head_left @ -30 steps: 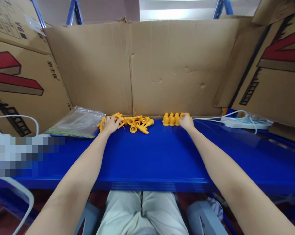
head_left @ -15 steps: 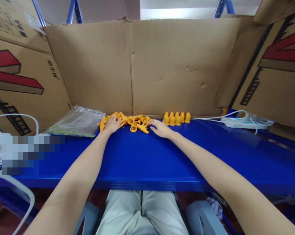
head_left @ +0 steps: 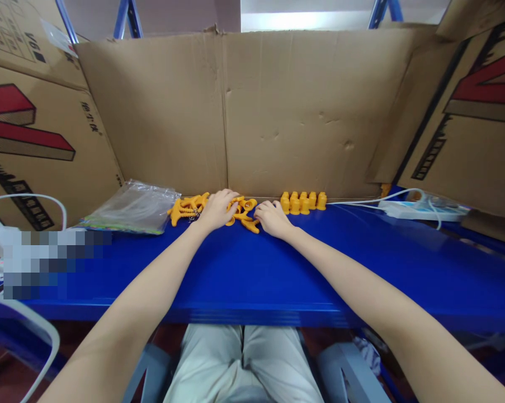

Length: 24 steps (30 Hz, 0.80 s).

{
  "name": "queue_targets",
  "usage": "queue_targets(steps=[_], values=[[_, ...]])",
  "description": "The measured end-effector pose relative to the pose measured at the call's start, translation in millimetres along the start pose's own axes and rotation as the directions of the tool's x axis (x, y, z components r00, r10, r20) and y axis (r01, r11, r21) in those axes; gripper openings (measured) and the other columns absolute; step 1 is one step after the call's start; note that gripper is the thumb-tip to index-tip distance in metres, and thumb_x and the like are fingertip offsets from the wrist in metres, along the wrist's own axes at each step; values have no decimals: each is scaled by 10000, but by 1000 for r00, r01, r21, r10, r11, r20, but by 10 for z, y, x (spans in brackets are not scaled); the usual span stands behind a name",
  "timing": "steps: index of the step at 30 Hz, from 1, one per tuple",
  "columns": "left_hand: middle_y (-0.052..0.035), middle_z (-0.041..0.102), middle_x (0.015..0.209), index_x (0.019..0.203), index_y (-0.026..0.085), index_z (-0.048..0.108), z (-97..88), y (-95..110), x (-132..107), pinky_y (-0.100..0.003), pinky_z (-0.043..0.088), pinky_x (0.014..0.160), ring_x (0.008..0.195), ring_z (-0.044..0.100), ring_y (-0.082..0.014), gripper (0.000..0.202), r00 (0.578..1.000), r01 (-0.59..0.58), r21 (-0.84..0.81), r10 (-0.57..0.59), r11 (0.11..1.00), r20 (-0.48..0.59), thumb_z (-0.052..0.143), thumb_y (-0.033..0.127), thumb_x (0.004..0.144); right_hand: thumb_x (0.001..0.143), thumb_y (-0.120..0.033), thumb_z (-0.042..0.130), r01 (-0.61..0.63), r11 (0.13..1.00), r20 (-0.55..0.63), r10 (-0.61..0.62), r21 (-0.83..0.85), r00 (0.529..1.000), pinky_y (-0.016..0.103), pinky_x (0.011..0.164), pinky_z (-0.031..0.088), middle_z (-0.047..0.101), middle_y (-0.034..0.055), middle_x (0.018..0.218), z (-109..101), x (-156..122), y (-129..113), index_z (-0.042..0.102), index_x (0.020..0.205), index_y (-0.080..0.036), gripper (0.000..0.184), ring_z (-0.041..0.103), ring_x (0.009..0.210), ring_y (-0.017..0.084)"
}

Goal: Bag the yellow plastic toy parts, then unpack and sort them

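Observation:
A loose pile of orange plastic parts (head_left: 185, 205) lies at the back of the blue table (head_left: 252, 274), against the cardboard wall. My left hand (head_left: 217, 210) rests on the middle of the pile, fingers curled over the parts. My right hand (head_left: 271, 217) is at the pile's right edge, fingers bent and touching an orange part (head_left: 250, 225). Just right of that hand, several orange caps (head_left: 303, 203) stand upright in a tight group, untouched.
A stack of clear plastic bags (head_left: 133, 208) lies left of the pile. A white power strip with cables (head_left: 420, 210) sits at the back right. Cardboard sheets (head_left: 277, 112) wall in the back and both sides. A white cable (head_left: 26, 199) loops at the far left.
My right hand left the upright caps and moved left to the pile's right edge. My left hand shifted right from the pile's left end onto its middle.

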<state>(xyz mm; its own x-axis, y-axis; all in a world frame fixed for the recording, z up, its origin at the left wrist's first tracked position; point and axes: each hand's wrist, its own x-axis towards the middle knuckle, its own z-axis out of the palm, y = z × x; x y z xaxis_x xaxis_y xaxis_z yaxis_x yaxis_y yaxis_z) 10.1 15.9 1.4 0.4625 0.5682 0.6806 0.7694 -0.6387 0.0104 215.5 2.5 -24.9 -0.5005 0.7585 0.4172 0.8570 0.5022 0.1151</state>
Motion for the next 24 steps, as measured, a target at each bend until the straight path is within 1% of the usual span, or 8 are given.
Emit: queue_targets(steps=[3,5,8,11,13,18,21,24], values=[[-84,686,1026,1172,178,599,11,203,4,-348,472,872,959,634,-203,352,989,-71,-81,81,994,125,411,311,906,922,-137,366,8,999,90,-12,41,996,388,878,303,662,99,1072,-11,3,24,640,1022,-152,292,537,1059,234],[-65,709,937,1169,192,614,18,294,-3,-331,494,801,871,659,-199,355,972,-55,-76,71,996,222,423,324,901,921,-133,372,9,997,166,-23,79,986,355,854,315,661,101,1091,-15,3,46,627,1055,-148,289,563,1036,221],[-58,721,871,1139,192,640,14,358,-17,-321,497,758,823,670,-205,342,946,-41,-29,48,999,321,446,316,887,908,-146,436,33,995,210,-52,91,976,332,840,315,648,104,1121,-49,-5,79,629,1051,-153,240,565,1051,217],[-49,725,859,1116,205,653,1,357,-30,-310,491,762,834,672,-204,333,933,-42,-5,41,999,358,453,341,888,906,-168,476,79,996,207,-86,39,975,364,875,284,654,100,1075,-126,-26,90,646,993,-156,192,566,1028,223],[-42,725,862,1144,233,638,-2,346,-32,-308,488,761,841,673,-208,357,930,-20,11,15,1000,367,452,403,892,922,-168,444,123,992,136,-117,-40,984,391,904,253,651,114,1054,-190,-38,73,645,991,-144,214,559,1008,227],[-54,681,1105,1231,276,551,-18,373,5,-336,477,795,990,643,-250,406,958,87,105,-112,991,265,507,428,857,945,-141,335,169,960,-106,-196,-222,975,392,902,238,632,134,1042,-343,-28,-25,627,1043,-138,308,529,947,225],[-81,639,1163,1232,240,531,-81,422,40,-339,465,805,1024,625,-265,399,970,175,136,-194,975,144,512,359,852,962,-186,316,125,971,-197,-165,-202,966,377,873,252,631,129,1020,-411,-8,-64,614,1079,-145,322,526,913,227],[-99,617,1152,1230,216,520,-172,450,56,-335,458,789,985,634,-264,387,962,260,151,-269,954,40,491,321,859,966,-227,334,55,991,-278,-88,-124,957,376,882,260,627,140,1060,-450,5,-51,575,1170,-132,330,525,943,239]])
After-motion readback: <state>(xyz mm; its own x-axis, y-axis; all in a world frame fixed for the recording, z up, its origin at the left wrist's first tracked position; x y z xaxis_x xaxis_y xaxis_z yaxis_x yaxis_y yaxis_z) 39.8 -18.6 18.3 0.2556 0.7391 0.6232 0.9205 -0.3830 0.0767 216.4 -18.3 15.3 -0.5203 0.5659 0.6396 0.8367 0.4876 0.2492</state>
